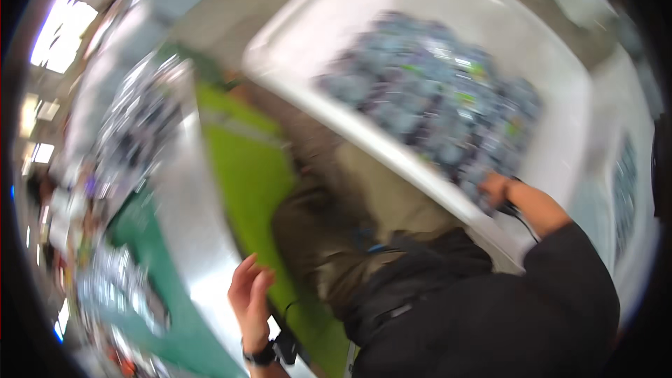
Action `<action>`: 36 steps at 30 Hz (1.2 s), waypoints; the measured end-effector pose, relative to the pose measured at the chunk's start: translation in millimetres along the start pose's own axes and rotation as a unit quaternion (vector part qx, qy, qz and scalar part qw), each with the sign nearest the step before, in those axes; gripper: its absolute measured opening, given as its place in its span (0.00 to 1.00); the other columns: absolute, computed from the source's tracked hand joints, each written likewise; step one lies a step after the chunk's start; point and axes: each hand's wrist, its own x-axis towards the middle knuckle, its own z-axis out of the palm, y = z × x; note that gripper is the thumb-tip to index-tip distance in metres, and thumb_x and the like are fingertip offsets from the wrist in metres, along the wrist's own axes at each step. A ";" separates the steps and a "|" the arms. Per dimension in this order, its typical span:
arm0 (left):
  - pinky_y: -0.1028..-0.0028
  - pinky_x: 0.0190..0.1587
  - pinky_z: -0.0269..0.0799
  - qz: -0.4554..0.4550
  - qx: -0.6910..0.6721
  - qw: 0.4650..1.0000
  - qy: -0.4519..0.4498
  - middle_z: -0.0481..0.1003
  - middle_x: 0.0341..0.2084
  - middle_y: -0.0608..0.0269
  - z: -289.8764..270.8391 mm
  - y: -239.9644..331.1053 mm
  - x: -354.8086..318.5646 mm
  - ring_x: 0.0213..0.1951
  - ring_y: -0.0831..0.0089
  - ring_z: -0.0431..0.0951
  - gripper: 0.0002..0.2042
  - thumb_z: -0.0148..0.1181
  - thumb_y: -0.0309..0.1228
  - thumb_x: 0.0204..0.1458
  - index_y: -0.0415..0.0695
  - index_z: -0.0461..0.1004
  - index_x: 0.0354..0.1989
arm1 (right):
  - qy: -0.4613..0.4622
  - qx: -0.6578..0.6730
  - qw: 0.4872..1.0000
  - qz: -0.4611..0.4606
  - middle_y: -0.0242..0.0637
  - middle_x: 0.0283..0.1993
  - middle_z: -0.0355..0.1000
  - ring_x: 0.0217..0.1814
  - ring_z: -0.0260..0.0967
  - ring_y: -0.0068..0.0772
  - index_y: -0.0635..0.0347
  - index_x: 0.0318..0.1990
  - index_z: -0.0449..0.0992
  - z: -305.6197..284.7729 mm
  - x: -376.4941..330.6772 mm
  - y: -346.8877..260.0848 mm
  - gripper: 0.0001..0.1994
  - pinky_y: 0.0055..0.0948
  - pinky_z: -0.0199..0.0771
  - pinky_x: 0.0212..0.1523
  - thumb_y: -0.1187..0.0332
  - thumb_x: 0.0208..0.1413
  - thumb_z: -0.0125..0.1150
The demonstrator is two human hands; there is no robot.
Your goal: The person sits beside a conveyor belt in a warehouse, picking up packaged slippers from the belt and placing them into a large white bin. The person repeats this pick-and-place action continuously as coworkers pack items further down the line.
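Observation:
My right hand (495,189) reaches over the near rim of a large white tub (392,141) and touches the pile inside it. That pile is of clear, bluish plastic items (420,77) with some green and purple spots; blur hides their exact kind. The fingertips are lost among them, so whether they grip one does not show. My left hand (250,297) is raised beside the metal edge of a worktable (185,217), its thumb apart from the loosely bent fingers and nothing in it. Dark bands circle both wrists.
On the table's green surface (150,273) lie clear plastic items (115,287), with another clear heap (140,115) farther along. A bright green panel (245,154) runs below the table edge. Another white tub (602,189) with bluish contents stands at the right.

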 end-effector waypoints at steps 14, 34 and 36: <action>0.73 0.46 0.77 0.032 -0.075 0.971 0.224 0.78 0.42 0.64 -199.9 -44.5 7.1 0.44 0.76 0.78 0.17 0.61 0.30 0.61 0.38 0.74 0.57 | 0.375 0.446 0.790 -0.189 0.32 0.47 0.69 0.50 0.66 0.22 0.63 0.61 0.69 -253.0 -73.5 -220.8 0.20 0.25 0.66 0.55 0.76 0.61 0.55; 0.50 0.73 0.48 -0.080 0.453 0.717 0.524 0.54 0.70 0.37 -392.3 -170.2 60.7 0.71 0.38 0.51 0.47 0.70 0.45 0.48 0.37 0.51 0.72 | 0.598 0.244 0.747 -0.157 0.38 0.34 0.56 0.39 0.57 0.37 0.64 0.44 0.71 -275.4 -14.4 -301.2 0.13 0.34 0.60 0.44 0.80 0.50 0.57; 0.49 0.74 0.46 -0.048 0.435 0.724 0.533 0.53 0.70 0.37 -372.0 -169.7 42.1 0.71 0.37 0.49 0.47 0.69 0.46 0.50 0.37 0.51 0.72 | 0.600 0.227 0.750 -0.161 0.38 0.34 0.56 0.39 0.57 0.38 0.63 0.44 0.71 -275.1 -10.8 -302.3 0.13 0.35 0.60 0.44 0.81 0.49 0.58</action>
